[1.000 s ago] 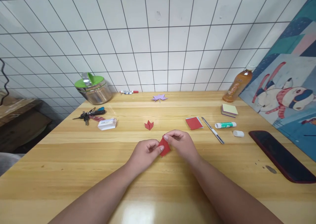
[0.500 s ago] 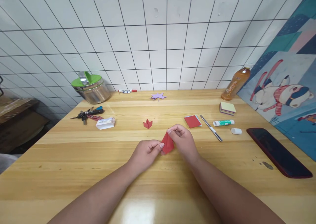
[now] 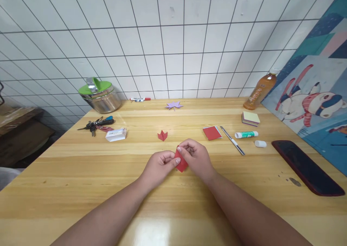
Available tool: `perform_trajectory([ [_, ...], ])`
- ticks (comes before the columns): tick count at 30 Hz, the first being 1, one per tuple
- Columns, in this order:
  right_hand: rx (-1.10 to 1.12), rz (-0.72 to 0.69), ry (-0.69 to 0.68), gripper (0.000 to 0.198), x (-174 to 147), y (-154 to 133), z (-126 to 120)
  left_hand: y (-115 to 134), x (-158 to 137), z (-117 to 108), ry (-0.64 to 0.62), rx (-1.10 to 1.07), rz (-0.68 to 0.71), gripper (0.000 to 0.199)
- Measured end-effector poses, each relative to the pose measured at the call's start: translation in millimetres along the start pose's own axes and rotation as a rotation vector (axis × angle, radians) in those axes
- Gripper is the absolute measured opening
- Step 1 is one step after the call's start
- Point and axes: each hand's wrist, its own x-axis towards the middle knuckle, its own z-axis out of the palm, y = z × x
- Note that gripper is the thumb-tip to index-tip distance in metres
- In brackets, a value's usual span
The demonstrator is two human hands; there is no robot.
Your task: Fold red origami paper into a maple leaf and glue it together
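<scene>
A small folded piece of red origami paper [image 3: 181, 164] is pinched between my two hands, low over the table. My left hand [image 3: 160, 165] grips its left edge, thumb on top. At its upper part, my right hand [image 3: 196, 157] presses thumb and fingertips together, covering some of the paper. Just beyond lies a folded red paper piece [image 3: 162, 135] with three points. To the right of it is a stack of square paper [image 3: 212, 133], red sheet on top. Farther back rests a purple paper maple leaf [image 3: 174, 105].
Right of the square paper lie a utility knife [image 3: 232, 140], a glue stick [image 3: 246, 134], its white cap [image 3: 260, 143] and a dark phone [image 3: 307, 166]. A tea bottle [image 3: 260, 90] and a notepad stack [image 3: 250, 118] stand behind. Keys [image 3: 96, 125], a white box [image 3: 116, 134] and a steel pot [image 3: 104, 101] are left.
My right hand has shifted slightly left and down, closer to my left hand. The red paper has turned and now looks narrower, with a point toward me.
</scene>
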Motion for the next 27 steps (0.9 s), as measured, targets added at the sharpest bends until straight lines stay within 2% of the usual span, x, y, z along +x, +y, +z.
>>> perform_trajectory([
  [3,-0.142,-0.235,0.013,0.023,-2.1,-3.4,-7.8,1.9,1.8,-8.4,0.064,-0.115,-0.034,0.023],
  [6,-0.338,-0.522,-0.114,0.036,-3.6,-6.9,-16.9,5.7,2.1,-18.6,0.090,-0.258,-0.093,0.022],
  [8,-0.435,-0.609,-0.187,0.042,-4.3,-7.4,-19.3,7.6,1.5,-22.4,0.057,-0.326,-0.130,0.021],
  [12,-0.513,-0.632,-0.185,0.032,-3.9,-3.8,-17.0,8.8,-0.3,-21.0,0.018,-0.347,-0.121,0.019],
  [17,-0.439,-0.630,-0.146,0.018,-0.6,3.4,-18.2,9.2,-0.4,-18.7,0.058,-0.307,-0.079,0.021],
  [22,-0.356,-0.549,-0.125,0.015,0.9,4.0,-20.5,8.3,-0.4,-18.5,-0.027,-0.349,-0.040,0.030],
  [27,-0.331,-0.476,-0.062,0.012,-0.9,-4.0,-16.1,7.3,-1.8,-15.8,-0.063,-0.371,-0.028,0.031],
])
